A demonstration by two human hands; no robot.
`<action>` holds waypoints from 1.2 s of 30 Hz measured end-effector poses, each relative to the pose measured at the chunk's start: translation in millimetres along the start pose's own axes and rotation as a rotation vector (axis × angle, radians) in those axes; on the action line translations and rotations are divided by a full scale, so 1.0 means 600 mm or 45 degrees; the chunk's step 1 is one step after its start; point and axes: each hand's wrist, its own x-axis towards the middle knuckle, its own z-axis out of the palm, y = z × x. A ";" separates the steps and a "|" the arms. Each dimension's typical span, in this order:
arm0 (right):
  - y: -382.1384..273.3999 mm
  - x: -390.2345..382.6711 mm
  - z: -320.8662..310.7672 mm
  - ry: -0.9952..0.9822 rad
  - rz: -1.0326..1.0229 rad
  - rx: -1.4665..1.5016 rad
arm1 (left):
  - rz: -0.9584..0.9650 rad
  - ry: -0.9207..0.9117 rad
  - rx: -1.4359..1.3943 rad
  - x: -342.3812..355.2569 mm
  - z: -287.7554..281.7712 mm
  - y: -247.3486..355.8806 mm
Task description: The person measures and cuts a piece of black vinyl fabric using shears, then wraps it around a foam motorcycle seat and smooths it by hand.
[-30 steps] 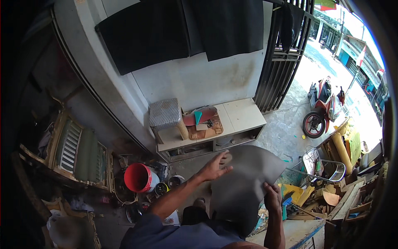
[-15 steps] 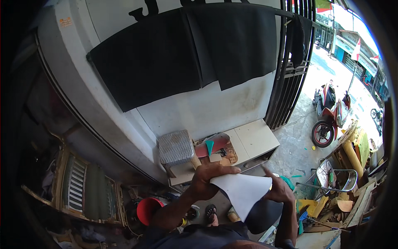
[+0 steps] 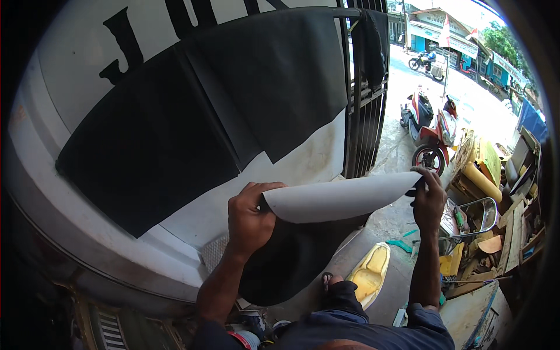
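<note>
A flexible sheet, black on one face and white on the other, is stretched between my two raised hands. Its white side (image 3: 344, 197) curls over along the top edge, while the black side (image 3: 291, 256) sags in a wide curve beneath. My left hand (image 3: 251, 219) pinches the left corner, thumb and fingers closed on it. At the opposite corner, my right hand (image 3: 430, 195) grips the edge with bent fingers. Behind the sheet, large black sheets (image 3: 146, 134) hang over a rail against the white wall. The sheet covers most of the low bench.
A yellow seat-shaped piece (image 3: 371, 274) lies on the floor by my foot. To the right are a metal-framed chair (image 3: 487, 213) and a heap of boards and scraps (image 3: 513, 245). Beyond the black bar gate (image 3: 367, 128) stands a red and white motorbike (image 3: 431, 128).
My hands have risen and spread apart, opening the sheet from a bunched shape into a wide span. The view has shifted, and a rider on a motorbike now shows on the street.
</note>
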 end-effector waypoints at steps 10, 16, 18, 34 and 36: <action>-0.235 0.569 0.167 1.002 -1.330 0.090 | 0.734 0.784 0.526 0.464 0.021 -0.040; -0.491 0.895 0.311 0.339 -1.404 0.134 | -0.221 0.790 1.422 0.860 -0.100 -0.044; -0.470 0.846 0.314 0.077 -1.446 0.242 | 0.518 0.938 1.428 0.820 -0.065 -0.042; -0.271 0.861 0.418 0.361 -1.054 0.073 | 0.111 0.211 1.593 0.682 -0.057 -0.054; -0.284 0.738 0.417 0.622 -1.226 0.093 | 0.237 0.330 1.574 0.617 -0.104 -0.057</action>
